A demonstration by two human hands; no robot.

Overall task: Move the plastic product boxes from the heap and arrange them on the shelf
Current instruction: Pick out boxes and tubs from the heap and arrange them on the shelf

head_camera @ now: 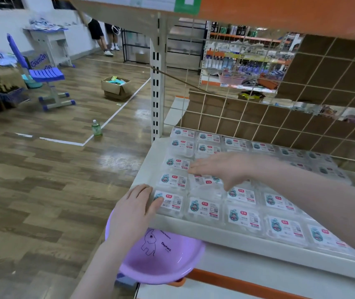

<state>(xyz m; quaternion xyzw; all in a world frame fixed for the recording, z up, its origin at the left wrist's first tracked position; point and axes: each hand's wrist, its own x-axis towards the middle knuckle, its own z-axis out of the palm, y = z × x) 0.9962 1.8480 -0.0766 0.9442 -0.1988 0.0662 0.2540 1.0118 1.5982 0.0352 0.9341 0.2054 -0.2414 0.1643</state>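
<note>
Boxes [202, 209] in rows on shelf [226, 238], left hand [133, 209] flat on corner box, right hand [219, 167] flat, purple basin [163, 264] below.

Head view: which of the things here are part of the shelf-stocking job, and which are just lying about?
Part of the job:
- plastic product boxes in rows
- shelf under them
- left hand resting on the corner box
- right hand flat on a box

Lying about:
- purple basin
- green bottle on the floor
- cardboard box
- blue chair

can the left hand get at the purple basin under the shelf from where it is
Probably yes. The left hand rests at the shelf corner, right above the purple basin, whose open side juts out past the shelf edge with nothing blocking it.
</note>
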